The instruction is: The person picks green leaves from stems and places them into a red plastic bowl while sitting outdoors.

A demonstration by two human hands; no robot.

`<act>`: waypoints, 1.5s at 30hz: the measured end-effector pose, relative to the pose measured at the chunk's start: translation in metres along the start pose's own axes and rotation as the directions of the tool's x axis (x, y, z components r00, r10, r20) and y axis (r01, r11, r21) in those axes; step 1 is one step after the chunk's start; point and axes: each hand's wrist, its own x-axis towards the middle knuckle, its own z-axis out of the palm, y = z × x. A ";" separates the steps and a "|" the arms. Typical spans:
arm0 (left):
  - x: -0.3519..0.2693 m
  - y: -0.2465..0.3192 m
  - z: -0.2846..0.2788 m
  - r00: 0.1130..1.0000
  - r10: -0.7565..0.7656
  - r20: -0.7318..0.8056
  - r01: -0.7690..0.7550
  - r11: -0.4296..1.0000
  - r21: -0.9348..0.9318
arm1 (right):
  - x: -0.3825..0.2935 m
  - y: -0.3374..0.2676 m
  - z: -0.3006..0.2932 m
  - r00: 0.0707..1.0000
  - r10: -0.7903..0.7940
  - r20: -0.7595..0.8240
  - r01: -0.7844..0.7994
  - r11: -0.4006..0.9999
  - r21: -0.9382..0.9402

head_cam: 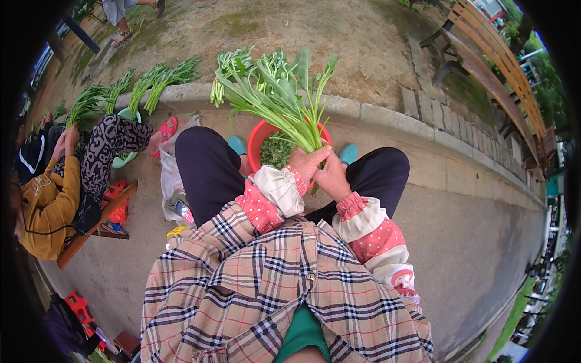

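A bunch of leafy green vegetable stalks (pixel 290 106) rises in front of me, its long leaves fanning away from my body. My left hand (pixel 310 162) closes around the lower stems, thumb on top. Pressed beside it, my right hand (pixel 332 177) grips the same stem ends from the right; its fingers are partly hidden. Under the bunch, between my knees, stands a red plastic basin (pixel 255 143) with loose cut greens (pixel 276 149) inside. The stalks and my hands cover the basin's right part.
More bunches of greens (pixel 165 81) lie along the concrete kerb (pixel 386 119). At left, a seated person (pixel 50 199) holds greens over a pale green basin (pixel 131 159). A plastic bag with a phone (pixel 183 210) sits by my left leg. A wooden bench (pixel 494 68) stands far right.
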 end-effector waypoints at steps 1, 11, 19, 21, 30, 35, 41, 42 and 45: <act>0.000 -0.003 -0.001 1.000 0.003 0.006 -0.003 1.000 -0.001 | -0.001 0.000 0.000 1.000 0.031 -0.003 -0.031 0.999 0.016; -0.012 0.010 -0.006 0.969 -0.167 0.180 0.104 0.944 0.313 | -0.011 -0.002 -0.007 0.987 0.154 -0.052 -0.157 0.986 -0.062; -0.057 0.084 -0.047 0.986 -0.164 -0.031 0.167 0.952 0.257 | -0.016 -0.017 -0.017 0.970 0.236 -0.063 -0.242 0.966 -0.097; -0.056 0.111 -0.051 0.993 0.022 -0.115 -0.002 0.985 0.175 | -0.018 -0.017 -0.018 0.969 0.240 -0.053 -0.243 0.968 -0.063; 0.000 0.184 -0.056 0.982 0.178 0.060 -0.187 0.952 0.243 | -0.021 -0.015 -0.016 0.974 0.224 -0.020 -0.225 0.966 -0.127; 0.014 0.190 -0.071 0.976 0.168 0.140 -0.205 0.929 0.309 | -0.025 -0.013 -0.017 0.979 0.204 0.006 -0.201 0.966 -0.162; 0.005 0.202 -0.067 0.983 0.141 0.121 -0.178 0.904 0.389 | -0.025 -0.011 -0.018 0.974 0.227 -0.005 -0.225 0.966 -0.128; 0.004 0.204 -0.067 0.983 0.142 0.112 -0.175 0.904 0.390 | -0.026 -0.010 -0.018 0.972 0.234 -0.003 -0.232 0.964 -0.130; 0.006 0.204 -0.069 0.987 0.140 0.083 -0.162 0.887 0.433 | -0.025 -0.009 -0.018 0.974 0.226 -0.007 -0.224 0.963 -0.148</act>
